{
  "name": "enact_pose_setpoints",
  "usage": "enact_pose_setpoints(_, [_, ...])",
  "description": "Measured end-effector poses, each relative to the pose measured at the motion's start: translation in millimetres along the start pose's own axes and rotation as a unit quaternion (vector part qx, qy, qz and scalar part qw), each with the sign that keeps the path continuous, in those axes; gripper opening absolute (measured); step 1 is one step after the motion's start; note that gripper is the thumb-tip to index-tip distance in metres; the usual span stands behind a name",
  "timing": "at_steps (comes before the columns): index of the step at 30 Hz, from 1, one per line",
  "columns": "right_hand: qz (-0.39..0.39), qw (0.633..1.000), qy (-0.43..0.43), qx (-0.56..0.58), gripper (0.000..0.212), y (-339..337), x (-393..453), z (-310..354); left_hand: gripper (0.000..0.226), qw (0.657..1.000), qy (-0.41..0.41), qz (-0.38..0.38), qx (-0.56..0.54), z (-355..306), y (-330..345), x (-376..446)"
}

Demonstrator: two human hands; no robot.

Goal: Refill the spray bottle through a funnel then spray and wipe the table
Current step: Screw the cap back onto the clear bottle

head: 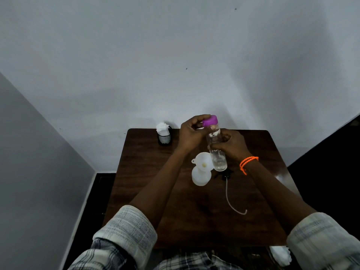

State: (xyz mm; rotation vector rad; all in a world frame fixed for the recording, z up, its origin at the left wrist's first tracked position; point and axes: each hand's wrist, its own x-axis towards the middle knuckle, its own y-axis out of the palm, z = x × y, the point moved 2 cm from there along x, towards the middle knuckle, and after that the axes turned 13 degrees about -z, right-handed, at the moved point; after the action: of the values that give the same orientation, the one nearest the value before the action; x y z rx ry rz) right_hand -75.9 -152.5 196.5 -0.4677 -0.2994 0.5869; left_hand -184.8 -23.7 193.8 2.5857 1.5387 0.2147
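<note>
A clear water bottle (218,156) with a purple cap (210,121) is held upright above the dark wooden table (194,211). My right hand (229,146) grips its body from the right. My left hand (191,133) has its fingers closed on the purple cap. Just below and left, a white funnel (202,161) sits in the mouth of the white spray bottle (201,177), which stands on the table. The black spray head with its long dip tube (230,197) lies on the table to the right of the spray bottle.
A black mesh cup holding white tissue (164,135) stands at the table's far left corner. A crumpled white cloth (280,254) lies by the near right corner. Walls close in behind and to the left.
</note>
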Motion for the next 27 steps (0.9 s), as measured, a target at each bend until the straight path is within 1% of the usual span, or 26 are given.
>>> enact_pose_setpoints(2, [0.001,1.0,0.004,0.005,0.032,-2,-1,-1,0.042,1.0,-0.006,0.024,-0.014,1,-1,1])
enact_pose_setpoints(4, [0.003,1.0,0.006,0.01,0.031,-4,-2,-1,0.041,0.999,-0.021,0.032,-0.032,0,-1,0])
enact_pose_setpoints(9, [0.0,1.0,0.0,0.022,0.032,-2,-4,4,0.052,0.995,-0.082,-0.028,-0.044,6,0,1])
enact_pose_setpoints(10, [0.001,0.999,0.001,0.032,0.033,-2,-4,4,0.049,0.994,-0.093,-0.033,-0.055,9,-1,2])
enact_pose_setpoints(14, [0.006,0.998,-0.002,0.054,0.035,-2,-4,4,0.014,0.993,-0.083,-0.032,-0.072,11,-3,2])
enact_pose_setpoints(15, [0.006,0.998,-0.002,0.055,0.035,-1,-4,4,0.012,0.992,-0.089,-0.026,-0.081,12,-3,2])
enact_pose_setpoints(18, [0.001,0.999,-0.003,0.049,0.033,3,-4,4,0.027,0.988,-0.117,-0.014,-0.1,9,2,-2])
enact_pose_setpoints(20, [-0.002,0.999,-0.002,0.051,0.03,6,-4,5,0.031,0.992,-0.094,-0.003,-0.084,6,5,-3])
enact_pose_setpoints(22, [-0.005,0.998,-0.001,0.056,0.031,7,-3,5,0.035,0.996,-0.072,-0.013,-0.056,6,5,-1])
enact_pose_setpoints(23, [-0.006,0.998,-0.003,0.059,0.032,7,-3,5,0.035,0.997,-0.067,-0.025,-0.039,7,3,2])
enact_pose_setpoints(25, [-0.005,0.998,-0.007,0.061,0.036,6,-1,6,0.027,0.997,-0.056,-0.043,-0.02,7,-2,5])
enact_pose_setpoints(27, [-0.002,0.998,-0.008,0.065,0.036,6,0,7,0.026,0.997,-0.056,-0.044,-0.028,7,-3,5])
